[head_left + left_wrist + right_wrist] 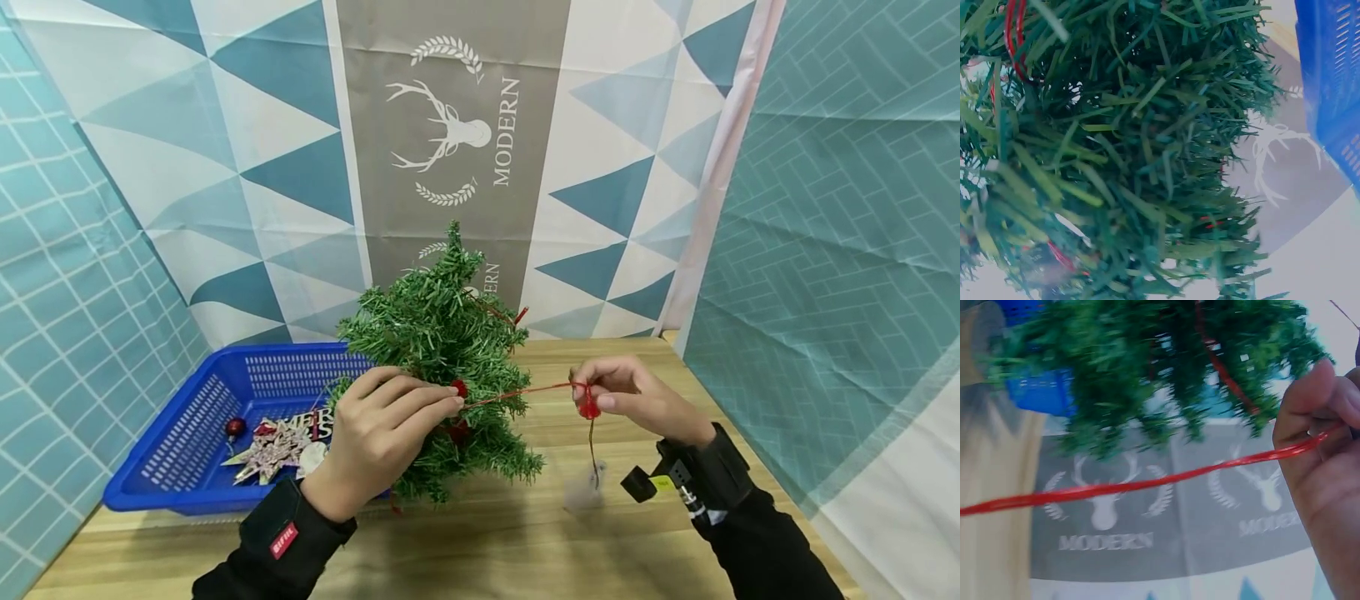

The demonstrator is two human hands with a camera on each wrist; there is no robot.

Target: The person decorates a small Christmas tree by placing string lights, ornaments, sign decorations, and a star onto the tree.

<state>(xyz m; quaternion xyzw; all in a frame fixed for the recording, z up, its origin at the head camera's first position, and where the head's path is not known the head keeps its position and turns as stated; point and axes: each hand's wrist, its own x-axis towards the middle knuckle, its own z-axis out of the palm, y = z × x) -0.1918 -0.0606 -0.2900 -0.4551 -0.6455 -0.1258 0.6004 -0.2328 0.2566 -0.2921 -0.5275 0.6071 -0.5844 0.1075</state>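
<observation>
A small green artificial Christmas tree [435,333] stands on the table and leans a little. My left hand [382,429] is at its front, fingertips at one end of a thin red cord [517,392] beside a small red ornament [459,388]; the thumb is hidden. The cord runs taut to my right hand [637,396], whose thumb and fingers pinch it with a shiny red piece [588,407]. A thin dark strand hangs below that piece. In the right wrist view the red cord [1147,482] stretches from the hand. The left wrist view shows green branches [1135,137].
A blue plastic basket [161,417] stands left of the tree. In it lie a glittery star ornament [273,450], letter-shaped decorations [322,425] and a dark red ball [236,427]. A blurry, translucent thing [585,487] shows below the right hand. Patterned cloth [450,108] hangs behind.
</observation>
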